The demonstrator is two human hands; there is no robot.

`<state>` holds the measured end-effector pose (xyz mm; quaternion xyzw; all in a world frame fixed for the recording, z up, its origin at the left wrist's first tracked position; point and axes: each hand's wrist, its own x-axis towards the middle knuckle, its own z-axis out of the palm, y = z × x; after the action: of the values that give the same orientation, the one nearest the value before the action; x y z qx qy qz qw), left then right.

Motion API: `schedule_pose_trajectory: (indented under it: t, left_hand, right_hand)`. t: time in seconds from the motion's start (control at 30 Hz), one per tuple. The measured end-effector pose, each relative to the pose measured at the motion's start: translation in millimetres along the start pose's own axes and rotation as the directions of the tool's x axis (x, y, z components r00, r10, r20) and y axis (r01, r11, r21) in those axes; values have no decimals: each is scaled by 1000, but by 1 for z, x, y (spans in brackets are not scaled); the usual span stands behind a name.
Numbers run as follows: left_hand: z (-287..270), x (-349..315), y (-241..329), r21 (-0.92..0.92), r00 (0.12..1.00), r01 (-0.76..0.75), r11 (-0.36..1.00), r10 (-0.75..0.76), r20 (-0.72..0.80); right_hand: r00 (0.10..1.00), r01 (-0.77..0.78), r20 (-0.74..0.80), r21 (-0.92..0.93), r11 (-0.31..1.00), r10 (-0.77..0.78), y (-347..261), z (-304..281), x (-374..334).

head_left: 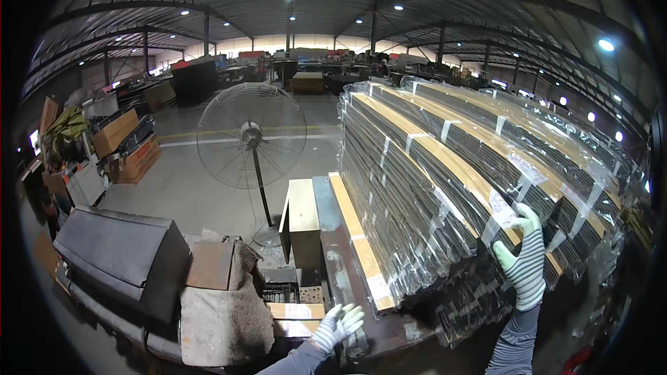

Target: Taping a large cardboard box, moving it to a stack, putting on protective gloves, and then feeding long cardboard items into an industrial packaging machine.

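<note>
My right hand (524, 257), in a striped glove with pale fingertips, is at the near end of a long plastic-wrapped bundle (455, 173). Its fingers curl over the labelled, taped end, and the thumb lies lower, with the bundle's end between them. Dark strips with tan board along the top make up the stacked bundles, bound with clear tape. At the lower middle, my left hand (338, 325) wears a similar glove. Its fingers are stretched out and hold nothing, close to a tan, label-bearing piece (295, 311) at the bench edge. A long tan board (358, 236) lies along the stack's left side.
A large round pedestal fan (251, 133) stands beyond the bench. To the left are a dark metal housing (121, 246) and a grey cloth (226, 312) under a brown plate (210, 264). An upright tan box (303, 219) stands beside the stack. Cardboard boxes (139, 160) sit at far left.
</note>
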<state>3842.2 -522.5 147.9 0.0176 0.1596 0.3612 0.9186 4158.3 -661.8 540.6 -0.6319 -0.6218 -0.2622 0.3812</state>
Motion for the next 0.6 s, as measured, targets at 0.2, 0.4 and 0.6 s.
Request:
schedule_pose_trajectory:
  t: [0.2, 0.4, 0.6]
  left_hand:
    - [163, -40, -7, 346, 888, -123, 930, -53, 457]
    - [168, -83, 60, 349, 963, -195, 917, 111, 247]
    - [80, -48, 68, 547, 981, -157, 822, 192, -6]
  right_hand:
    - [966, 60, -257, 106, 993, -31, -71, 23, -23]
    - [964, -254, 117, 665, 702, 239, -67, 112, -105]
    - [873, -264, 480, 307, 914, 91, 3, 303, -247]
